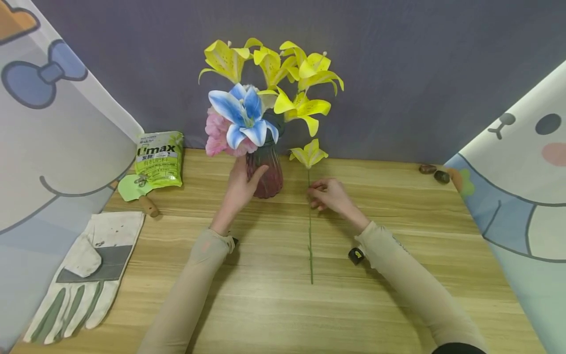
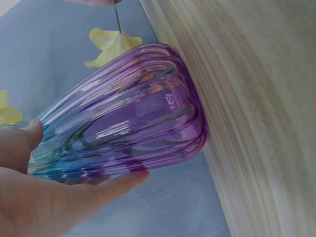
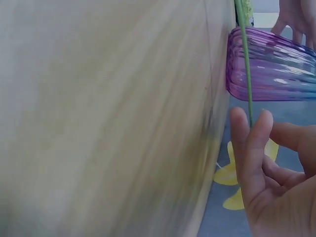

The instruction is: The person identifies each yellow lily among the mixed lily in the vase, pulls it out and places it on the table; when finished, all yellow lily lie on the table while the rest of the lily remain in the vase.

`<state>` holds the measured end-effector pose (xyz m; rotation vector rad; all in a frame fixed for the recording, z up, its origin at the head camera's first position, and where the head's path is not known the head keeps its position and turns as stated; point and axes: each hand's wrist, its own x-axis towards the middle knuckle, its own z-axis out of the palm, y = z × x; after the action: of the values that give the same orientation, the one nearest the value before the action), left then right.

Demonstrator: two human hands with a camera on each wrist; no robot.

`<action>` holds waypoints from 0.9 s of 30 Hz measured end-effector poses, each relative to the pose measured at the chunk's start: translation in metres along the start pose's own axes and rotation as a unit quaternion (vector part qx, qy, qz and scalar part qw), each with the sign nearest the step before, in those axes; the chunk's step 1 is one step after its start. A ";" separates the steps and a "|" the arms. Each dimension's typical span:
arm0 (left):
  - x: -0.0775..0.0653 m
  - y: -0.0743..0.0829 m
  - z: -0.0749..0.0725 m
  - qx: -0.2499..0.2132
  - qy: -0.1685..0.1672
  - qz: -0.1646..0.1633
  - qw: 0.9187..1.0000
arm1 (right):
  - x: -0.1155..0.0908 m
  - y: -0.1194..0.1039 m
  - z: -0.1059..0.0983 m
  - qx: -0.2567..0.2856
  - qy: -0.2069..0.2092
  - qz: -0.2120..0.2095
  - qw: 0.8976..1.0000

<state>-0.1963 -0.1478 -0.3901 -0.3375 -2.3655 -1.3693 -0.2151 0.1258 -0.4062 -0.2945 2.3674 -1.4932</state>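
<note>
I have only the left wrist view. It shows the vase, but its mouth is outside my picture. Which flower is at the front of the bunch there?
Observer: In the head view, a blue and white flower is at the front.
Operator: Thank you. The stem of the yellow flower leaves my picture at the top. Where does its lower end point?
Observer: Toward the person, beyond the right hand; I cannot tell whether it touches the table.
Operator: And what is to the left of the vase, near the back of the table?
Observer: A green bag, seen in the head view.
</note>
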 end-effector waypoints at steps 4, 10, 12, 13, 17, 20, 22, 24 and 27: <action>0.000 0.000 0.000 -0.002 0.000 0.000 1.000 | -0.002 -0.001 -0.005 -0.033 0.002 -0.005 0.999; 0.000 -0.001 0.000 -0.007 0.003 0.009 1.000 | -0.005 -0.001 -0.006 -0.038 -0.002 -0.004 0.999; 0.000 -0.001 0.000 -0.006 0.002 0.009 1.000 | -0.005 -0.001 -0.007 -0.035 0.002 -0.006 0.999; 0.000 -0.001 0.000 -0.006 0.001 0.009 1.000 | -0.005 -0.001 -0.007 -0.034 0.006 -0.007 0.999; 0.000 -0.001 0.000 -0.004 -0.002 0.006 1.000 | -0.004 -0.007 -0.011 -0.027 0.038 -0.050 0.998; 0.000 -0.001 0.000 -0.003 -0.003 0.007 1.000 | -0.005 -0.021 -0.015 0.006 0.069 -0.110 0.991; 0.000 0.000 0.000 -0.002 -0.003 0.008 1.000 | -0.006 -0.036 -0.018 0.050 0.089 -0.156 0.982; 0.000 0.000 0.000 -0.002 -0.002 0.010 1.000 | -0.006 -0.051 -0.019 0.096 0.105 -0.201 0.969; 0.000 -0.001 0.000 -0.007 0.001 0.012 1.000 | -0.005 -0.071 -0.016 0.158 0.119 -0.256 0.946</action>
<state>-0.1966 -0.1482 -0.3907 -0.3669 -2.3450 -1.3744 -0.2167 0.1105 -0.3344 -0.7271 2.2764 -2.2255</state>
